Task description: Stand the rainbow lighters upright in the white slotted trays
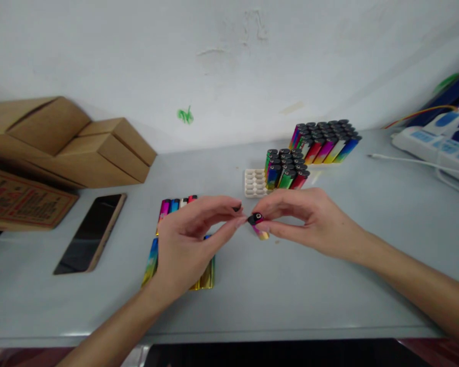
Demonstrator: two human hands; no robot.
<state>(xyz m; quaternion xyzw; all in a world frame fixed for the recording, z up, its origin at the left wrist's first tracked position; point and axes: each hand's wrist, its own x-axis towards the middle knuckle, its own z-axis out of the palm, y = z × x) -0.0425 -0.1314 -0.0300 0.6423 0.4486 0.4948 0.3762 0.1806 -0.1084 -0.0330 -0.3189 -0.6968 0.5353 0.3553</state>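
Observation:
My right hand pinches a lighter with a black top and a purple-to-yellow body, tilted above the table. My left hand is closed at the fingertips on a small black piece; most of it is hidden by the fingers. The fingertips of both hands nearly meet at the lighter's black top. Under and behind my left hand lie two rows of shiny coloured lighters, partly covered by it. Beyond my right hand a white tray with small slots holds several upright lighters on its right side.
A larger block of upright lighters stands near the wall. At left are cardboard boxes and a phone lying flat. A white power strip and a white cable occupy the right side of the grey table.

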